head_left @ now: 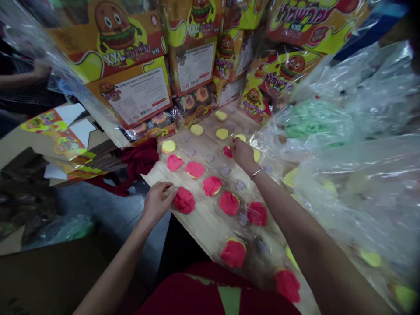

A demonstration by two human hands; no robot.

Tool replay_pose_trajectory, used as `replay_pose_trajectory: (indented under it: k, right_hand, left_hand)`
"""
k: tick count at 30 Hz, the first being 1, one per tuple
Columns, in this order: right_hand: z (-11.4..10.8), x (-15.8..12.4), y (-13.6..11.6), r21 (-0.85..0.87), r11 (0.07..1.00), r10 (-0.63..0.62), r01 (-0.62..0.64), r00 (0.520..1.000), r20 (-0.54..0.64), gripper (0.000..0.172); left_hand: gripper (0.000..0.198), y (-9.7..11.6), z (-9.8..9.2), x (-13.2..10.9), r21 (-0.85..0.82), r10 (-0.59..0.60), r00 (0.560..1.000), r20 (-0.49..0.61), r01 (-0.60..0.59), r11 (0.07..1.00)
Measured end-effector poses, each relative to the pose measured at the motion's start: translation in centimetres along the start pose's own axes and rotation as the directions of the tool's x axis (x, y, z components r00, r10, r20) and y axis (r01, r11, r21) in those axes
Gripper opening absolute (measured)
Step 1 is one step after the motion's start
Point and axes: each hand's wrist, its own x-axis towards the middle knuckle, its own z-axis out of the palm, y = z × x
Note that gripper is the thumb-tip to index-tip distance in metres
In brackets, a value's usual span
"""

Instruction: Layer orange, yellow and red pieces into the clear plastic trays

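Red pieces (pixel 184 200) sit over yellow discs (pixel 197 130) in loose rows on the bench (pixel 200 223). On the left, the left hand (pixel 159 199) hangs empty, fingers loosely parted, just beside one. Rightward, the right hand (pixel 243 155) bunches its fingers at a small red piece (pixel 227 152); clamped or merely pressing, I can't tell. Light, even pressure looks best, sparing neighbouring discs a nudge.

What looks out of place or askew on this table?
Crumpled clear plastic lies over some yellow discs on the right of the table, partly hiding them. Toward the near end, one red piece looks off-centre, leaving yellow showing along its far edge. No spill is evident.
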Motion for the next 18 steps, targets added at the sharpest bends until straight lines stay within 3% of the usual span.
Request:
replay_pose_trajectory:
  k: [5,12,18]
  right_hand:
    - [-0.1,0.3,0.9,-0.016,0.989,-0.141,0.144,0.984,0.113,0.031]
    - [-0.1,0.5,0.6,-0.113,0.991,-0.057,0.064,0.996,0.063,0.033]
    - [0.8,1.1,0.6,-0.185,0.983,0.018,-0.005,0.998,0.067,0.031]
  left_hand:
    - [0.036,0.2,1.0,0.0,0.127,0.069,0.995,0.075,-0.078,0.989]
    - [0.022,-0.7,1.8,0.7,-0.017,0.016,0.991,0.133,-0.014,1.000]
    - [0.026,-0.6,1.9,0.5,-0.094,0.044,0.998,0.046,-0.040,0.995]
